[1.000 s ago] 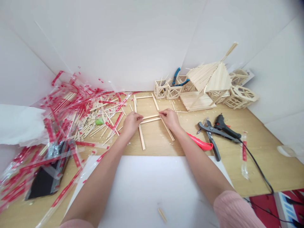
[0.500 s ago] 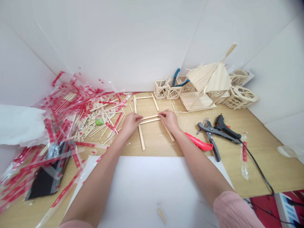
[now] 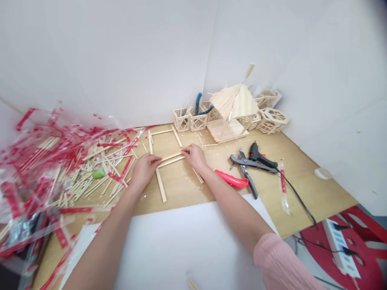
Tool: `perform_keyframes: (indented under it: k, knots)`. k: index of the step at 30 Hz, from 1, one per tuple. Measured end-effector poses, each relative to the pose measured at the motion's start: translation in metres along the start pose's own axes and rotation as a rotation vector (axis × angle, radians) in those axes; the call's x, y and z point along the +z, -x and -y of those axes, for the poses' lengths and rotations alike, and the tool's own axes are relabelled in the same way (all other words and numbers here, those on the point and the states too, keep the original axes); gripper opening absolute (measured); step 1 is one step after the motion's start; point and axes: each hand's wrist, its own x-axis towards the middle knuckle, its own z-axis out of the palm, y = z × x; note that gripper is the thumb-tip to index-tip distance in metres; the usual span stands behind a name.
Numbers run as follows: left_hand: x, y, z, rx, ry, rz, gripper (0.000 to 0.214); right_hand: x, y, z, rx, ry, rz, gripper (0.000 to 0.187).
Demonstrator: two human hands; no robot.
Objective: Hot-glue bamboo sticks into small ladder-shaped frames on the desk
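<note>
My left hand [image 3: 145, 168] pinches the left end of a thin wooden stick [image 3: 171, 157]. At its other end, the fingertips of my right hand [image 3: 195, 156] are closed on the same stick. Just below it, nearly parallel, runs a second wooden crossbar [image 3: 173, 162]. Around them, a ladder-like outline of sticks lies on the table, with a left lower strip [image 3: 161, 186], a right lower strip [image 3: 198, 176] partly behind my right hand, and a top bar [image 3: 162, 132]. Whether the held stick touches the crossbar, I cannot tell.
Loose sticks [image 3: 81, 177] and red-and-clear plastic wrappers [image 3: 39, 161] crowd the left. A stick-built house model [image 3: 232, 104] and small stick boxes [image 3: 181, 121] stand behind. Rightward lie a red-handled tool [image 3: 231, 179], grey cutters [image 3: 246, 173] and a glue gun [image 3: 256, 155]. White board [image 3: 181, 241] lies in front.
The head view has turned to the right, so the whole scene sits further left. Both hands keep their pinch on the stick, with little visible movement relative to the outline.
</note>
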Motion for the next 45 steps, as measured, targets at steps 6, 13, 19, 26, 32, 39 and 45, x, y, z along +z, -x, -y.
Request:
perform_keyframes:
  k: [6, 13, 19, 26, 32, 39, 45]
  knots:
    - [0.001, -0.002, 0.004, -0.03, 0.017, 0.001, 0.027, -0.002, 0.0, 0.0, 0.002, 0.011, 0.017, 0.021]
    - [0.002, -0.003, 0.008, -0.062, 0.065, 0.012, 0.031, -0.006, 0.001, 0.002, 0.014, -0.007, 0.042, 0.022]
    - [0.001, -0.003, 0.005, -0.092, 0.112, 0.003, 0.036, -0.006, 0.0, 0.002, 0.047, -0.036, 0.045, 0.022]
    - [0.002, -0.002, 0.008, -0.13, 0.158, -0.008, 0.043, 0.0, -0.002, 0.001, 0.052, -0.041, 0.032, 0.022]
    - [0.004, -0.002, 0.009, -0.158, 0.226, -0.02, 0.044, -0.001, -0.002, 0.003, 0.069, -0.044, 0.041, 0.021]
    - [0.006, -0.001, 0.015, -0.141, 0.234, -0.04, 0.043, -0.004, 0.0, 0.002, 0.054, -0.06, 0.047, 0.021]
    - [0.006, 0.002, 0.009, -0.138, 0.251, -0.061, 0.043, -0.001, 0.001, 0.003, 0.014, -0.099, 0.036, 0.022]
